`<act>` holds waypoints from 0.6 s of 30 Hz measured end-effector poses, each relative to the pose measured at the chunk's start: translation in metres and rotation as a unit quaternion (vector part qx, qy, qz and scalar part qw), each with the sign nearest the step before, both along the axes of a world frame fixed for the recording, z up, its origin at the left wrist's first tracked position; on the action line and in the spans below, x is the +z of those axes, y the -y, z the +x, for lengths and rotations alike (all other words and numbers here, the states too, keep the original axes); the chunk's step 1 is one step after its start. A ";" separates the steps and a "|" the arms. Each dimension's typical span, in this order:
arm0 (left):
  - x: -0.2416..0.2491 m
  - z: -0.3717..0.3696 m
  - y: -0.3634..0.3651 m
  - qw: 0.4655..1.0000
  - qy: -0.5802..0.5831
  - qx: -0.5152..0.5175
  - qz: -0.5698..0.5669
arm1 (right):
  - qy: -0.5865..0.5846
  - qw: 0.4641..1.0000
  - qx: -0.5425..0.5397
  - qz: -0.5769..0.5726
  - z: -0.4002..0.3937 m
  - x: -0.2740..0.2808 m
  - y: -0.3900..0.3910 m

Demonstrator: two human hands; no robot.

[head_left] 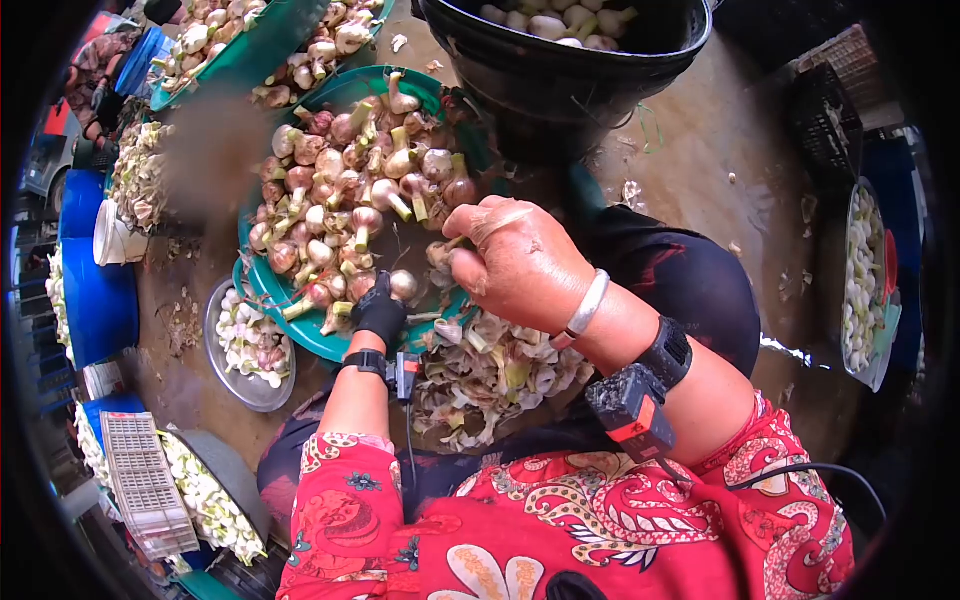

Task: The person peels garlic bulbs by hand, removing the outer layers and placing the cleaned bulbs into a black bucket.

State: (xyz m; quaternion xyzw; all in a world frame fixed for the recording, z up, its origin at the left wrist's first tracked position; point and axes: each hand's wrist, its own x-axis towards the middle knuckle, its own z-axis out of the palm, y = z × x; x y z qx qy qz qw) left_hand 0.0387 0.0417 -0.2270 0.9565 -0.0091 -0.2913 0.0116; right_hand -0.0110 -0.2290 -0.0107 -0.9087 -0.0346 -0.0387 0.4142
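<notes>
My left hand [380, 312], in a black glove, is low over the near side of a green basin [262, 292]. Its fingers close against a pale garlic bulb [403, 285]; part of the grip is hidden. My bare right hand [525, 258] is above the basin's right side, thumb and forefinger pinched on a brownish garlic bulb [440, 256], mostly covered by the fingers. Many unpeeled garlic bulbs [330, 165] with short stems fill the basin. Below my right hand, between my legs, lies a heap of papery garlic skins [500, 375].
A metal bowl [285, 392] of peeled cloves stands left of the basin. A black bucket [560, 75] with whitish bulbs is at the top. Another green tub [235, 60] of garlic sits top left. Blue tubs [95, 290] line the left side; a tray of white cloves [862, 290] is far right.
</notes>
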 end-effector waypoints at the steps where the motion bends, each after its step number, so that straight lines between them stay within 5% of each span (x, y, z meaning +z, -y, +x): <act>1: -0.011 0.006 -0.015 0.992 0.006 0.018 -0.126 | -0.007 1.000 0.007 0.005 0.001 -0.002 -0.001; 3: 0.000 0.012 -0.024 0.962 0.071 0.022 -0.262 | -0.009 1.000 0.016 0.010 0.001 -0.009 -0.006; 6: 0.100 0.019 0.004 0.823 -0.043 0.246 -0.511 | -0.124 0.990 0.052 0.050 0.006 -0.007 -0.016; 10: 0.214 -0.005 0.022 0.836 -0.039 0.049 -0.545 | -0.087 0.958 0.144 0.232 0.012 -0.019 -0.040; 12: 0.238 -0.025 0.028 0.732 -0.060 0.199 -0.649 | -0.182 0.820 0.161 0.519 0.014 -0.032 -0.057; 13: 0.241 -0.035 0.030 0.670 -0.051 0.216 -0.709 | -0.200 0.795 0.148 0.554 0.011 -0.014 -0.056; 14: 0.234 -0.040 0.031 0.581 -0.062 0.247 -0.773 | -0.196 0.795 0.155 0.553 0.011 -0.015 -0.062; 16: 0.224 -0.044 0.031 0.535 -0.022 0.271 -0.800 | -0.076 0.847 0.115 0.513 0.008 -0.024 -0.077; 18: 0.214 -0.040 0.026 0.620 0.040 0.243 -0.745 | -0.147 0.862 0.129 0.468 0.006 -0.016 -0.073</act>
